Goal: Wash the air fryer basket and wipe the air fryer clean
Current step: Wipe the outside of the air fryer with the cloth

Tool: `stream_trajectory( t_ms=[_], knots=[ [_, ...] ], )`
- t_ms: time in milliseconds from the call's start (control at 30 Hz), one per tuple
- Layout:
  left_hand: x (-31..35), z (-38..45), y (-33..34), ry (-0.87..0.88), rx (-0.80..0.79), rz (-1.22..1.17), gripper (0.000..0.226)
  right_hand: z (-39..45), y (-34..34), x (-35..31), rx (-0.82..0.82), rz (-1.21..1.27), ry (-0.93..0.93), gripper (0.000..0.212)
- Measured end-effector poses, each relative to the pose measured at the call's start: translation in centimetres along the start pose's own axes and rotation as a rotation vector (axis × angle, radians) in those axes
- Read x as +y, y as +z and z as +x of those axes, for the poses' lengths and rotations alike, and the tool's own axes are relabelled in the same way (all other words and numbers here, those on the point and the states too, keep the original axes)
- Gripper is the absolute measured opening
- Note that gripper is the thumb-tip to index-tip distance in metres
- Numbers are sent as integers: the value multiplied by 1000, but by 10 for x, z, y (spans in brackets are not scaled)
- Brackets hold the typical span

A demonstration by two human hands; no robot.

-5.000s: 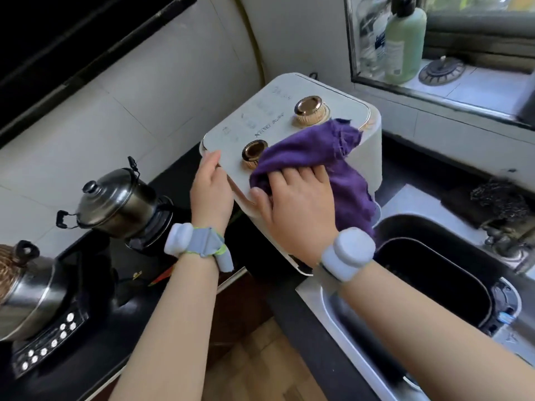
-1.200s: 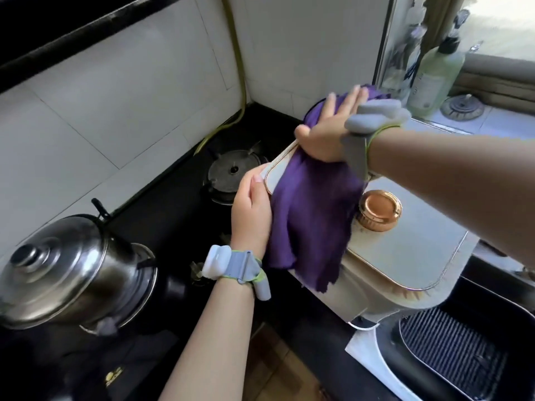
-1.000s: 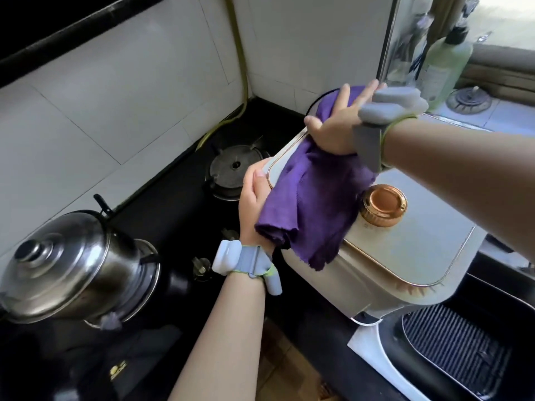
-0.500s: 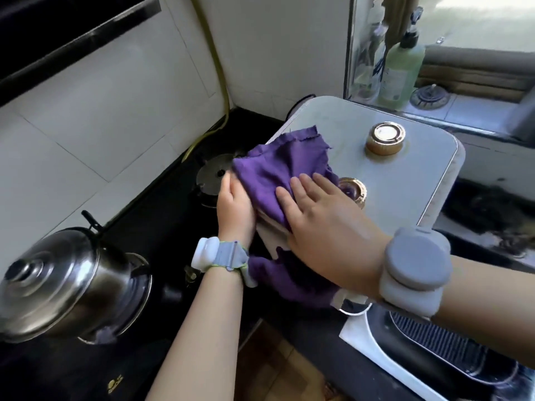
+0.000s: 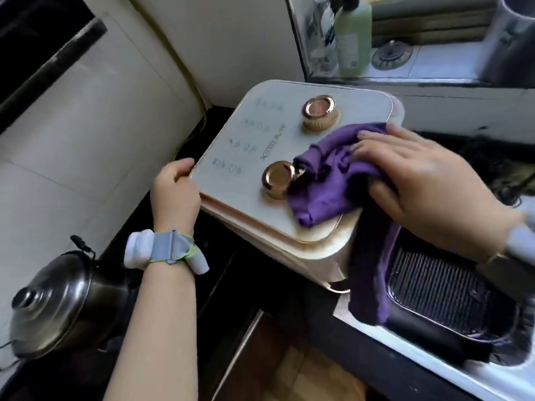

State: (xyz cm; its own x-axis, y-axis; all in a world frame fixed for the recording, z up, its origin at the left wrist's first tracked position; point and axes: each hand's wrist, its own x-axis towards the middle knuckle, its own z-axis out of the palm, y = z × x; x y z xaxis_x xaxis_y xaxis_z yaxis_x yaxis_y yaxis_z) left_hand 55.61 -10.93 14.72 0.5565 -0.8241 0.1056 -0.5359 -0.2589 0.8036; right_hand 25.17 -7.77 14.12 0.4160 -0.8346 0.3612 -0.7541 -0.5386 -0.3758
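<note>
The white air fryer (image 5: 254, 146) stands on the black counter, its top panel with two gold knobs facing me. My left hand (image 5: 175, 195) grips the panel's left edge with curled fingers. My right hand (image 5: 428, 186) presses a purple cloth (image 5: 333, 183) onto the right side of the panel beside the lower knob, fingers fairly straight. Part of the cloth hangs down the fryer's right side. The black air fryer basket (image 5: 440, 287), with its ribbed grill plate, sits in the sink at the lower right.
A steel kettle (image 5: 55, 302) stands on the stove at the lower left. A green soap bottle (image 5: 351, 39) and other bottles stand on the window ledge behind the fryer. A tiled wall runs along the left. The white sink rim (image 5: 434, 369) edges the basket.
My right hand has slid the cloth from the panel's left front corner to its right side. My left hand holds the left edge. The view has shifted, showing both knobs.
</note>
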Motion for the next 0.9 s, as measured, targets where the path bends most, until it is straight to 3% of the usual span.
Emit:
stream_trajectory(
  t_ms=[67, 167, 233, 300, 467, 700, 900],
  knots=[
    [22, -1, 7, 132, -11, 144, 41, 17, 4, 8, -13, 58, 92, 48],
    [51, -5, 39, 204, -183, 359, 45, 23, 24, -4, 33, 105, 119, 45],
    [55, -11, 57, 199, -193, 687, 47, 6, 37, -19, 138, 190, 90, 39],
    [54, -13, 63, 176, -165, 828, 46, -22, 48, -30, 254, 307, 22, 32],
    [53, -13, 61, 222, -189, 876, 49, -39, 62, -21, 357, 339, -162, 30],
    [49, -9, 63, 206, -169, 869, 49, 24, 56, 23, 492, 375, 226, 26],
    [53, -14, 61, 195, -178, 895, 50, -24, 63, -40, 440, 286, -98, 22]
  ],
)
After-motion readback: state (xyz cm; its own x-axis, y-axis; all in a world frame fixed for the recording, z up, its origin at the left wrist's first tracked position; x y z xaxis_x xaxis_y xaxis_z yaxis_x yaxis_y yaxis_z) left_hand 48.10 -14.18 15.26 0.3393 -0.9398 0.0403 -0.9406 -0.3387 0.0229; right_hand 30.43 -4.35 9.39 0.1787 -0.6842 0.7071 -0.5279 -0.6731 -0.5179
